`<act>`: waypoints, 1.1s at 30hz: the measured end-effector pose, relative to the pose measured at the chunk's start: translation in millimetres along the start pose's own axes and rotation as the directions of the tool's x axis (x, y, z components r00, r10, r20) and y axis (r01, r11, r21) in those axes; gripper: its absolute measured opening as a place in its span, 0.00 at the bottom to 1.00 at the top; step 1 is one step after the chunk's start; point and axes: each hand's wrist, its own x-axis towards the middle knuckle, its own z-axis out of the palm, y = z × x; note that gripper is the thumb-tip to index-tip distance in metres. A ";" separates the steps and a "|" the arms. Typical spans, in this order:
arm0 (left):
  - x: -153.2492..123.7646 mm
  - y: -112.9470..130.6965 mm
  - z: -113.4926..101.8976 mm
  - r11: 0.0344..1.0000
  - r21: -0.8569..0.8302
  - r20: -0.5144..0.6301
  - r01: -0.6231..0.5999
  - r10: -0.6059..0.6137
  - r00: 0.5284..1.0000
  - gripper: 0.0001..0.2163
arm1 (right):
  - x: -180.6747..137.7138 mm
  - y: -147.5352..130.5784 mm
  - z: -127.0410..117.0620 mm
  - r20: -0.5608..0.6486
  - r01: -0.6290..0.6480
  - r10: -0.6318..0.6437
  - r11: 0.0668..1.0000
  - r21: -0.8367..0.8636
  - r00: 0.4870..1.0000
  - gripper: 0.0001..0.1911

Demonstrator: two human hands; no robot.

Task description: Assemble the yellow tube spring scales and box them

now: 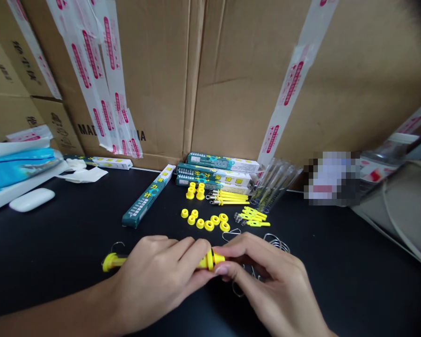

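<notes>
My left hand [168, 264] is wrapped round the body of a tubular spring scale [115, 262]. The scale lies nearly level, with its yellow flanged end and a thin wire hook sticking out on the left. At the scale's right end, the thumb and fingertips of my right hand [266, 276] pinch a small yellow cap [218, 258]. Whether that cap is fully seated I cannot tell. Loose metal hooks and rings [277, 242] lie behind and under my right hand, partly hidden by it.
Beyond my hands lie yellow caps [209, 225], yellow rods with springs [231, 199], flat yellow pieces [254, 217] and clear tubes [275, 187]. Printed narrow boxes [149, 196] lie near a tall cardboard box [231, 84]. A white mouse [32, 200] is left; a plastic bottle [379, 164] stands right.
</notes>
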 end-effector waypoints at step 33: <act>-12.2 -0.5 7.6 0.939 -0.232 0.249 0.255 -0.196 0.948 0.08 | 4.6 5.1 -0.7 0.248 0.110 -0.055 0.971 -0.212 0.967 0.09</act>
